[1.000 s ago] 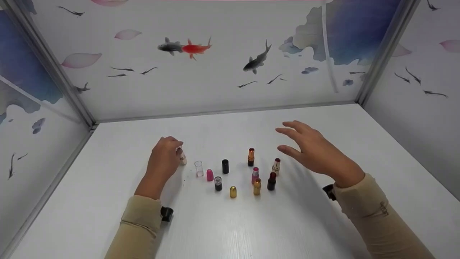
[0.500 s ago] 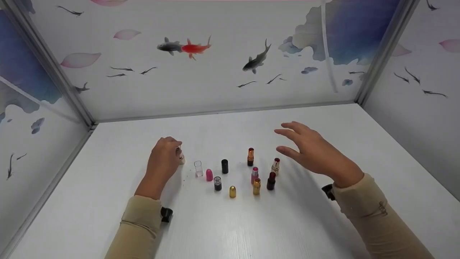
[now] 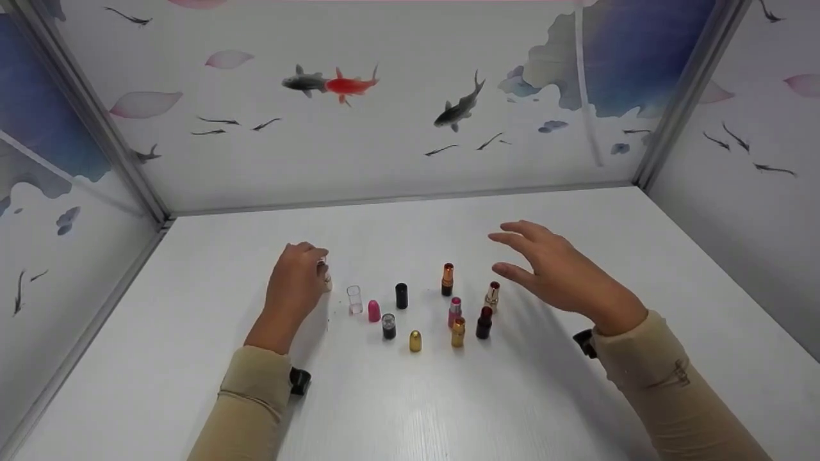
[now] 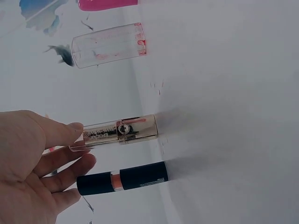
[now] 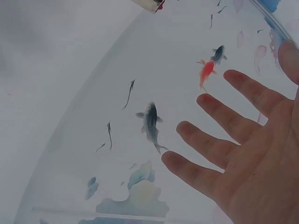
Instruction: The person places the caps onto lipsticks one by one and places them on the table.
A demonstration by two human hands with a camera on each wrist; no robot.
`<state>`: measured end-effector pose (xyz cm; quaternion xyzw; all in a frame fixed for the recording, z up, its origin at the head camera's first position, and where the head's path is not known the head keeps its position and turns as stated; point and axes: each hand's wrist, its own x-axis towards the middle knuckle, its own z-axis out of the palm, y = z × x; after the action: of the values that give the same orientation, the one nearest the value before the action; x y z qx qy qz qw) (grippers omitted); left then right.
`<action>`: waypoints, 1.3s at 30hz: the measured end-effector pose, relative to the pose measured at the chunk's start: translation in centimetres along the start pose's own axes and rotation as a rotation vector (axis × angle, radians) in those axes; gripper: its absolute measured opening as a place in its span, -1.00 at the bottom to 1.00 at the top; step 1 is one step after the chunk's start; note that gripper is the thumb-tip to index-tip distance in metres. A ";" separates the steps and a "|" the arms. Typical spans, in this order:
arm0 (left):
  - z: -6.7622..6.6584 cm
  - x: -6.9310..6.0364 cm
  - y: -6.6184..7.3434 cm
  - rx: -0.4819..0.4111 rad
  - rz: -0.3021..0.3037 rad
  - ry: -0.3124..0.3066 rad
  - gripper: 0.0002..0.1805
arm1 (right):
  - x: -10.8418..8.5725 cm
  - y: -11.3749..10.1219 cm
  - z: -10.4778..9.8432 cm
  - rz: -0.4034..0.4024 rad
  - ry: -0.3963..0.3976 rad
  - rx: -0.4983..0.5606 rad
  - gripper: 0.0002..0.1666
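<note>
In the left wrist view my left hand (image 4: 32, 163) pinches the top of a clear-capped gold tube (image 4: 117, 131) between thumb and fingers; its base stands on the table. Beside it a dark tube with an orange-pink band (image 4: 144, 176) stands close to the curled lower fingers. From the head view, my left hand (image 3: 295, 282) covers most of both. My right hand (image 3: 551, 272) hovers with spread fingers behind and right of a gold lipstick with a dark red tip (image 3: 492, 295). The right wrist view shows that hand (image 5: 257, 154) holding nothing.
Between the hands stand a clear cap (image 3: 354, 300), pink cap (image 3: 374, 311), black cap (image 3: 401, 296), clear-and-black piece (image 3: 389, 326) and gold cap (image 3: 416, 341). Further right are lipsticks: orange-and-black (image 3: 447, 280), pink (image 3: 455, 312), gold (image 3: 458, 333) and black (image 3: 484, 323). Patterned walls enclose the table (image 3: 397, 410).
My left hand has shifted very slightly right, still at the gold tube. The right hand has lowered slightly. The pieces between them stay in place.
</note>
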<state>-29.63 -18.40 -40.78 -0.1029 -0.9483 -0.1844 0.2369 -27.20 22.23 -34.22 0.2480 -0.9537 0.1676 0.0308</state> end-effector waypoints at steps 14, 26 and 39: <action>-1.1 0.2 1.0 -0.035 0.010 -0.004 -0.70 | 0.0 0.0 0.1 -0.011 0.003 0.005 -0.28; -2.0 0.2 3.5 -0.194 0.199 -0.138 -0.54 | -0.3 0.2 0.2 -0.039 0.019 0.022 -0.30; -2.3 -0.1 3.7 -0.111 0.190 -0.315 -0.55 | -0.3 0.1 0.1 -0.061 0.026 0.024 -0.29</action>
<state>-27.60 -15.96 -37.86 -0.2326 -0.9481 -0.1946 0.0959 -26.96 22.42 -34.34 0.2750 -0.9431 0.1814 0.0453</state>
